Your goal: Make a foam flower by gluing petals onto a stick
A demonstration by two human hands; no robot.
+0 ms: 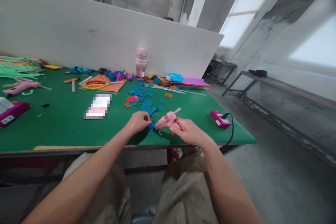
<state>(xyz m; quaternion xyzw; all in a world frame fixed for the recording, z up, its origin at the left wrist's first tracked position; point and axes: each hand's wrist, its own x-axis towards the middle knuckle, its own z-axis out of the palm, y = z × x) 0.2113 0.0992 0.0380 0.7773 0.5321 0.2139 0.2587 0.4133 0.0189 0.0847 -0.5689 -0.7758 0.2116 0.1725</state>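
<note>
My right hand (pixel 187 131) is wrapped round the handle of a pink hot glue gun (pixel 168 121), whose nozzle points left. A clear glue stick (pixel 177 110) juts from its rear, and a small orange light shows on its side. Close to the nozzle, my left hand (pixel 138 121) is closed in a pinch on a small blue crepe-like piece (pixel 152 126). Just beyond the fingers lies a rolled blue piece (pixel 152 111). Farther back, several blue cut pieces (pixel 139 92) are scattered with a red piece (pixel 131 99) and a few orange ones.
A pink bottle (pixel 141 63) stands before the white partition (pixel 105 35). Red-and-yellow-handled scissors (pixel 97 85) rest on orange sheets. A pixelated rectangle (pixel 98 106) lies left. Another pink glue gun (pixel 22 86) is far left. At right, a purple power socket (pixel 220 119) has a black cable trailing over the table edge.
</note>
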